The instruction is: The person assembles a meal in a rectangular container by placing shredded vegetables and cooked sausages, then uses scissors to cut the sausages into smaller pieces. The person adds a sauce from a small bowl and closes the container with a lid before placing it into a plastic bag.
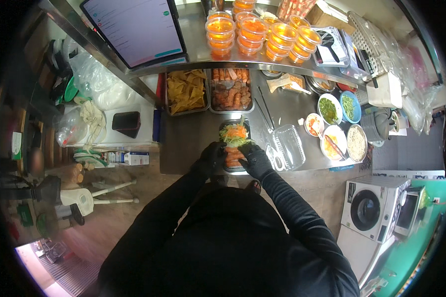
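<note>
A small black takeaway tray (234,170) stands at the front edge of the steel counter. Shredded green and orange vegetables (234,133) fill its far part, and browned rolls (234,157) lie in a row in the near part. My left hand (211,156), black-gloved, is closed at the tray's left side. My right hand (255,160), gloved too, has its fingers bent over the right edge, against the food. Just right of it are a clear plastic clamshell box (288,147) and scissors (278,161). Long tongs or chopsticks (265,109) lie beyond.
Behind the tray stand a tray of brown triangular pieces (186,92) and a tray of meat and rolls (231,91). Bowls of chopped greens (328,109) and noodle-like strands (356,142) are at the right. Stacked orange sauce cups (252,32) and a tablet (134,29) sit on the raised shelf.
</note>
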`<state>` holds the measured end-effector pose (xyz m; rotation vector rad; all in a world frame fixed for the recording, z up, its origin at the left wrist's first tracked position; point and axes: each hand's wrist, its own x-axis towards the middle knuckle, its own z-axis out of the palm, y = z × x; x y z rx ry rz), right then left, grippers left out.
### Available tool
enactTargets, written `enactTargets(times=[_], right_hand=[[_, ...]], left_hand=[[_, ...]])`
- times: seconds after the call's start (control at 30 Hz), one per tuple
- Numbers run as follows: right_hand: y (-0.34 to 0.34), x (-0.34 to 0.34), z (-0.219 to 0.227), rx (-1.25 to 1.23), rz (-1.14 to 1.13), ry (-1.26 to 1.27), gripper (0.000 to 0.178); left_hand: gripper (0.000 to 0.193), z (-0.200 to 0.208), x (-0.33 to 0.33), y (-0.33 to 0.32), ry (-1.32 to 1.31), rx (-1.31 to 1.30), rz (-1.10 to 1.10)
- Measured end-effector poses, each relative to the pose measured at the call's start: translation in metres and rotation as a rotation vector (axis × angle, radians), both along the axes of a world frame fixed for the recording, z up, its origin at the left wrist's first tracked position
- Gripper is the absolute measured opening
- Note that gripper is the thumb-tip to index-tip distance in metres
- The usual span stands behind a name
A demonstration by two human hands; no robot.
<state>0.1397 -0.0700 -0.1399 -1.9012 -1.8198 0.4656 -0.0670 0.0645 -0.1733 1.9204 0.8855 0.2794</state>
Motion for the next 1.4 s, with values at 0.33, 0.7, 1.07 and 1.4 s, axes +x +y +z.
enactTargets(times=[0.33, 0.7, 1.07, 1.4], right_hand=[[0.002, 0.0, 0.012, 0.158, -0.079, -0.023, 0.043], [-0.059, 0.011, 0.02, 0.05, -0.237, 0.075, 0.041], [-0.044, -0.018, 0.028, -0.1, -0.406, 0.457, 0.046], [-0.06, -0.012, -0.034, -0.384, -0.522, 0.642, 0.064]], left_hand=[[0.035, -0.05, -0.016, 0.01, -0.075, 0.011, -0.011], [0.03, -0.04, -0.058, 0.008, -0.238, 0.021, 0.234], [0.02, -0.054, -0.077, 0.005, -0.288, 0.094, 0.061], [0.02, -0.055, -0.06, -0.002, 0.035, 0.614, -0.431]])
